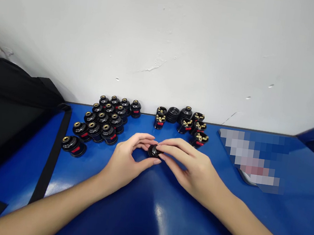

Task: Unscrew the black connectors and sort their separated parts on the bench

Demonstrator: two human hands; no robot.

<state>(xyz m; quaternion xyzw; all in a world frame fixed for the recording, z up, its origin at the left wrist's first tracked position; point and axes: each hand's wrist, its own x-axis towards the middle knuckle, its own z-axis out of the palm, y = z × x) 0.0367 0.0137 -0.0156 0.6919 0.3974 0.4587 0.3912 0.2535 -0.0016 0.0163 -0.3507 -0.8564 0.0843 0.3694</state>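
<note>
Between my two hands is a black lamp socket part (154,151) with a ridged, rounded surface, held just above or on the blue table; my fingers hide much of it. My left hand (130,154) curls around its left side, thumb below and fingertips beyond it. From the right, the fingertips of my right hand (190,160) pinch the same part. Behind my right hand stand several open socket bodies (185,126) with brass terminals and red switches. Near them are a threaded black ring or cap (172,114) and a domed cap (186,113).
Several closed lamp sockets (108,133) with brass-ringed tops and red switches stand in rows at the left. A black bag (7,113) with a strap (50,157) lies at the far left. A blurred flat item (249,160) rests at the right. The white wall (166,49) bounds the table (144,216).
</note>
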